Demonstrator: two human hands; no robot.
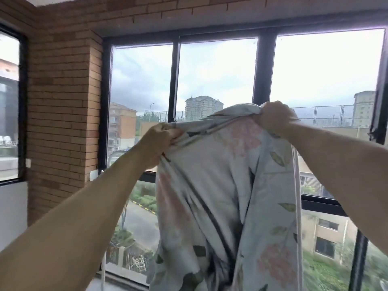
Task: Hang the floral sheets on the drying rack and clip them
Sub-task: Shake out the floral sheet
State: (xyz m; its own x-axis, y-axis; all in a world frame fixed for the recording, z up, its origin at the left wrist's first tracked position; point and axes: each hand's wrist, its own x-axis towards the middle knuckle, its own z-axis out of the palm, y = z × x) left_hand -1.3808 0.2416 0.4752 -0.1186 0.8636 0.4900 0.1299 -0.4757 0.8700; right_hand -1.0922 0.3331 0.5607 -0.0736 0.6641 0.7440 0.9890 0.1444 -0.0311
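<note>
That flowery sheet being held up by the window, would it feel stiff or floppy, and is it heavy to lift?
Probably floppy: the floral sheet hangs in long loose folds below the left hand and right hand. Likely fairly light, since bunched grips alone hold it raised. It may slip little, as the cloth gathers under the fingers.

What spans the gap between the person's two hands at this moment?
In the head view, the floral sheet's bunched top edge runs between the left hand and right hand; both grip it.

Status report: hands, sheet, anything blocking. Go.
Left hand and right hand both grip the floral sheet by its top edge. Sheet held up, hanging before the window. No rack or clips in view.
</note>
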